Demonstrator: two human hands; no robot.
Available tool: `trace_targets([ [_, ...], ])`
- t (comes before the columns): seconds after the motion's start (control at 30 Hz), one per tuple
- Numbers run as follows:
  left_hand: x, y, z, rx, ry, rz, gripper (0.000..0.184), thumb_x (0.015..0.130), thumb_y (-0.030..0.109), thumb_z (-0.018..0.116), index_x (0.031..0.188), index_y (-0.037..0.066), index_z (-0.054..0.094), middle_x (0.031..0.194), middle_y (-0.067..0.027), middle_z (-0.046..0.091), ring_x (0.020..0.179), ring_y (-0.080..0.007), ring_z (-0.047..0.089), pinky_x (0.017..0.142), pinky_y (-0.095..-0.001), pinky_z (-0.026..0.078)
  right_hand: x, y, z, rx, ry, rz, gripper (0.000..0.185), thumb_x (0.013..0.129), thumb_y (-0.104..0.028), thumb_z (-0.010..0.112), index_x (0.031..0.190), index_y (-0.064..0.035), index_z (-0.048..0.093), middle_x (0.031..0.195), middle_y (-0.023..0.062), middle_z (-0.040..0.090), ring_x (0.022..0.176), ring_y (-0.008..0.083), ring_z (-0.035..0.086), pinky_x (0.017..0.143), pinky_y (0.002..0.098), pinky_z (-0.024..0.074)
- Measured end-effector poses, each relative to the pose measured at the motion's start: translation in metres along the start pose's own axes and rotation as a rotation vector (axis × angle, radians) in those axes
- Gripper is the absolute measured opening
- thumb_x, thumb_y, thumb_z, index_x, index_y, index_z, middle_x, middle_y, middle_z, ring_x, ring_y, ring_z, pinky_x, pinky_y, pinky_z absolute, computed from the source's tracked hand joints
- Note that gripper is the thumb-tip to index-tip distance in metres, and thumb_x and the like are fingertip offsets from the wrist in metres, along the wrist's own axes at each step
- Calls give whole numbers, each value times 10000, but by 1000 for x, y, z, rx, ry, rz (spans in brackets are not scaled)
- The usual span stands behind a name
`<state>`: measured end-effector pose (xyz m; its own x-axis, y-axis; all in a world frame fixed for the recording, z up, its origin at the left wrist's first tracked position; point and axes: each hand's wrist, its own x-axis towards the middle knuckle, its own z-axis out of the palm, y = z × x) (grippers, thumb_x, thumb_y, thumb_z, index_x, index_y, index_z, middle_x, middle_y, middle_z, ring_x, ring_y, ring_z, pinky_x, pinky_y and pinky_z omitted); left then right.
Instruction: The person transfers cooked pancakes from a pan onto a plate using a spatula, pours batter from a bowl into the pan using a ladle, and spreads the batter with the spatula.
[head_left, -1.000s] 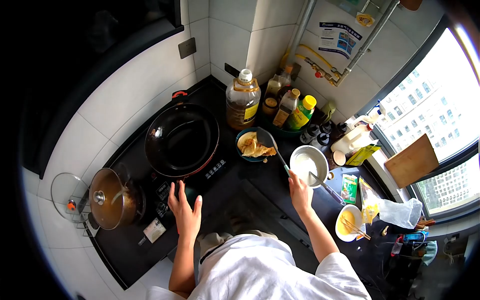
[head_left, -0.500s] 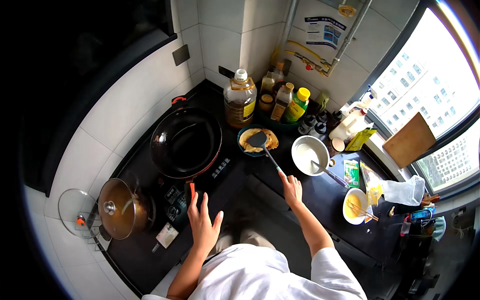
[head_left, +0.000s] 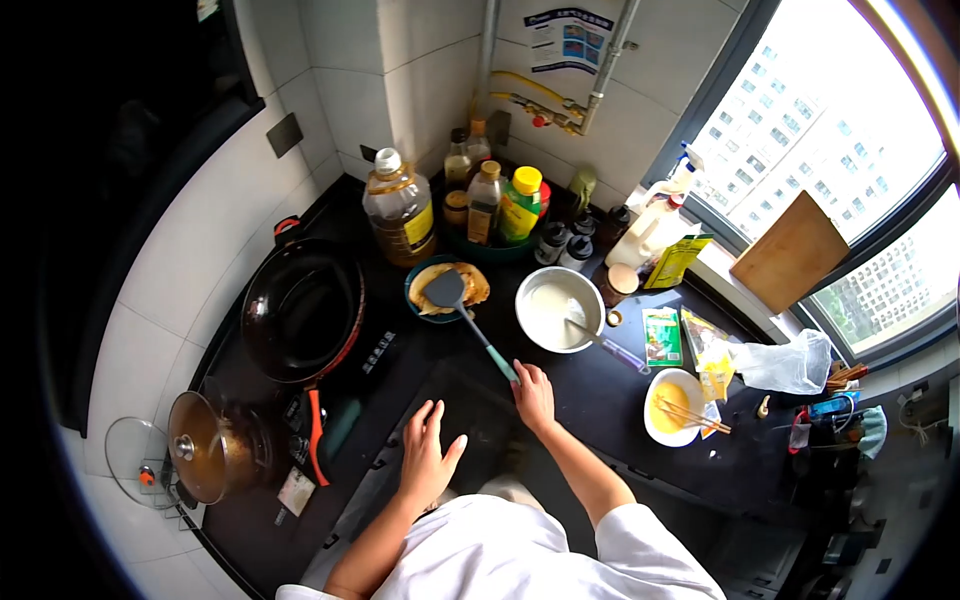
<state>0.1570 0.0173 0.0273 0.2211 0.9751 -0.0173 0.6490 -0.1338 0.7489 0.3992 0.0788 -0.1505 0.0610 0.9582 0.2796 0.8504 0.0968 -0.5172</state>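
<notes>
My right hand (head_left: pixel 534 398) is at the end of the spatula (head_left: pixel 487 343) handle, its fingers loosened and apart at the handle's tip. The spatula's dark head rests on browned flatbreads (head_left: pixel 476 288) in a teal bowl (head_left: pixel 420 310); its handle leans over the rim toward me. My left hand (head_left: pixel 427 462) hovers with fingers spread, holding nothing, in front of the counter edge. To its left, a dark wok (head_left: pixel 305 310) sits on the hob, its red-trimmed handle (head_left: pixel 317 440) pointing toward me. A white pot (head_left: pixel 560 310) with pale batter and a purple-handled utensil stands right of the spatula.
At left is a lidded pot (head_left: pixel 215 450). An oil jug (head_left: pixel 400 212) and several sauce bottles (head_left: pixel 485 205) line the back corner. On the right, a white bowl (head_left: pixel 672 405) holds beaten egg and chopsticks, near packets (head_left: pixel 662 337) and a plastic bag (head_left: pixel 785 362).
The view has shifted to the right. My right hand has moved back along the spatula handle to its end, exposing more of it. My left hand has moved away from the wok handle.
</notes>
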Motion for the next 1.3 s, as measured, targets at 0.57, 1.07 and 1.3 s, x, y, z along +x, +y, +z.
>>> trace_targets([
  [0.57, 218, -24, 236, -1299, -284, -774, 369, 971, 274, 559, 1211, 57, 380, 1121, -174, 585, 993, -277, 639, 870, -394, 557, 52, 155, -207, 1389, -575, 1149, 395, 979, -392, 499, 1225, -83, 522, 1047, 134, 666, 788, 179, 671, 631, 296, 567],
  [1.07, 186, 9, 154, -1203, -87, -626, 256, 963, 206, 530, 1152, 46, 464, 922, -126, 643, 701, -211, 684, 586, -294, 592, 142, 56, -285, 798, -827, 908, 307, 967, -194, 548, 1237, -57, 502, 730, 18, 512, 449, 48, 339, 378, 220, 218],
  [1.3, 128, 6, 42, -1230, 89, -635, 295, 940, 185, 539, 1189, 38, 478, 934, -112, 630, 736, -210, 690, 631, -309, 605, 181, -41, -307, 648, -1014, 708, 339, 945, -194, 538, 1256, -64, 496, 745, 45, 547, 443, 47, 355, 364, 208, 235],
])
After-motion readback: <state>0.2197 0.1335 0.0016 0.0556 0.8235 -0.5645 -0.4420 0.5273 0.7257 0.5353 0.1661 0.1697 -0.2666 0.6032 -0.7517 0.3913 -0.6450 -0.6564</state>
